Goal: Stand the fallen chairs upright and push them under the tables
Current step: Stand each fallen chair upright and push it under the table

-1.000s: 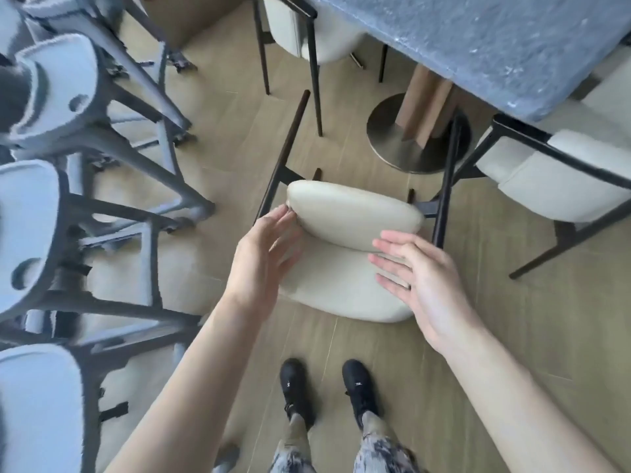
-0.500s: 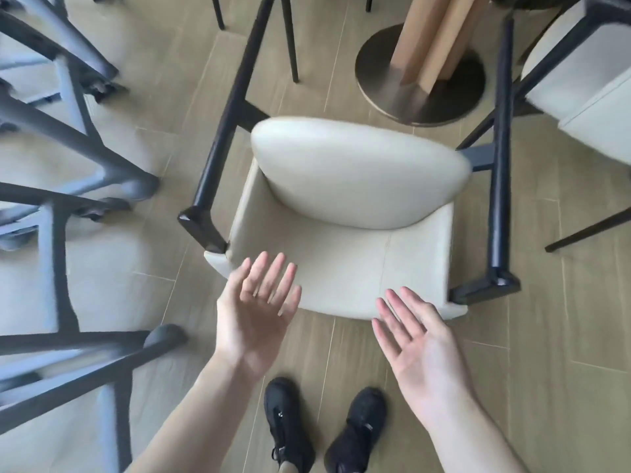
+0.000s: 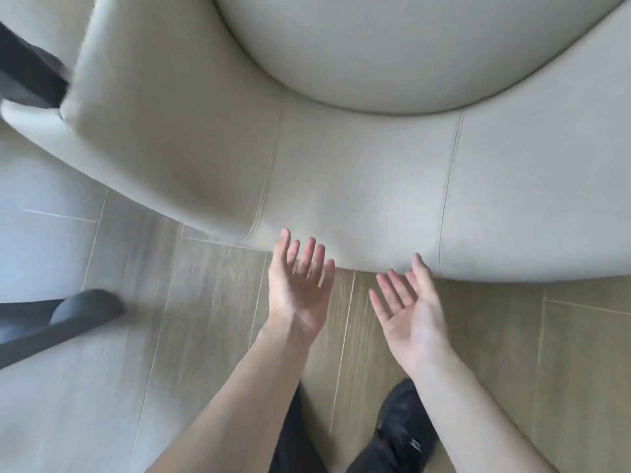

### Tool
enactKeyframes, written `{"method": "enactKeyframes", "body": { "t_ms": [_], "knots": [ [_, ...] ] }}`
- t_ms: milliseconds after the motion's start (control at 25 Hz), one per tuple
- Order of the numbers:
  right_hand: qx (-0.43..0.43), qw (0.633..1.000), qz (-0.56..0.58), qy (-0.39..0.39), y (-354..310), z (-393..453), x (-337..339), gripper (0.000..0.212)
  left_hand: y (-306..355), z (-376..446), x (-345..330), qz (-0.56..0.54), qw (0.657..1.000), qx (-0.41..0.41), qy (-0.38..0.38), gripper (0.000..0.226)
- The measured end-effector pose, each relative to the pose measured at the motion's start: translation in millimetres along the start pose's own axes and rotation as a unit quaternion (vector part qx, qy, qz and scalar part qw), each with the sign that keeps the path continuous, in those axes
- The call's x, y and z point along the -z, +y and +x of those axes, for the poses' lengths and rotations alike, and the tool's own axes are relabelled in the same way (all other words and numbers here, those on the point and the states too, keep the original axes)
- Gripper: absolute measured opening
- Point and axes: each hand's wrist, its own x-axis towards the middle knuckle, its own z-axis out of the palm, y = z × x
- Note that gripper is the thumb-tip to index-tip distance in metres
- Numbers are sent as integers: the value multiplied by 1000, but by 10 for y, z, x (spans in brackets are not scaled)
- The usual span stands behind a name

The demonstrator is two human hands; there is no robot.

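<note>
Two palms faced up with fingers spread and released: left hand (image 3: pixel 299 285) at 6 o'clock, right hand (image 3: pixel 408 308) toward 5. Neither grasped the cream chair (image 3: pixel 358 172), which filled the view from 9 through 3 o'clock, lying on the wooden floor (image 3: pixel 218 302).

The one head camera is looking steeply down from the person's head, facing forward over both arms at the floor (image 3: pixel 211 336) in front of the shoes (image 3: pixel 406 425). It is sitting very near the chair (image 3: pixel 358 186), whose pale upholstery is filling the whole upper half of the view and running off the top and both sides. The left hand (image 3: pixel 298 285) and right hand (image 3: pixel 408 308) are lying palm-up near mid-frame at the chair's lower edge, while a dark leg (image 3: pixel 65 319) is showing at the left edge; no second view is sharing the scene.
</note>
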Motion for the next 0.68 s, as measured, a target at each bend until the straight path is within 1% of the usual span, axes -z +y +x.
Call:
{"method": "enactKeyframes", "body": {
  "t_ms": [160, 240, 320, 360, 400, 480, 600, 680],
  "knots": [
    [-1, 1000, -17, 16, 326, 752, 49, 34, -167, 700, 231, 33, 999, -13, 17, 56],
    [2, 999, -18, 28, 421, 935, 12, 37, -198, 891, 242, 45, 998, -29, 33, 56],
    [8, 1000, -9, 27, 486, 1114, -51, 55, -263, 1102, 246, 42, 996, -55, 59, 73],
    [12, 1000, 3, 29, 491, 1206, -78, 61, -286, 1211, 244, 41, 995, -65, 67, 79],
    [17, 999, 16, 32, 492, 1296, -91, 62, -288, 1309, 245, 46, 994, -74, 67, 81],
    [28, 999, 20, 31, 484, 1436, -53, 57, -267, 1481, 261, 54, 992, -99, 56, 79],
    [44, 999, -2, 8, 477, 1541, 55, 65, -225, 1598, 292, 56, 989, -125, 48, 80],
    [47, 999, 14, 7, 472, 1573, 76, 65, -169, 1630, 318, 80, 988, -122, 42, 70]
  ]
}}
